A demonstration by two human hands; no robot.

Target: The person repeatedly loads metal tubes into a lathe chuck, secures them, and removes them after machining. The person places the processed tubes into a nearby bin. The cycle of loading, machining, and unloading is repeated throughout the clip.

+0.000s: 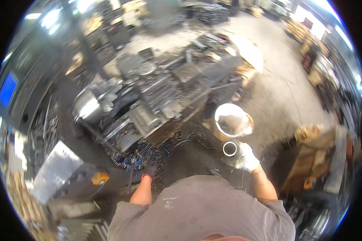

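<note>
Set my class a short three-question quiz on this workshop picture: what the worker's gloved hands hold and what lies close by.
1. True or false: the right hand in a white glove grips a short hollow metal tube.
2. Multiple choice: what stands just beyond that tube? A) a blue plastic crate B) a white round bucket C) a red toolbox
3. Fill in: the left hand wears a dark glove with a ____ cuff.

Key: 1 true; 2 B; 3 red. The left hand's fingers are too blurred to show whether they grip anything near the blue metal shavings.
</note>
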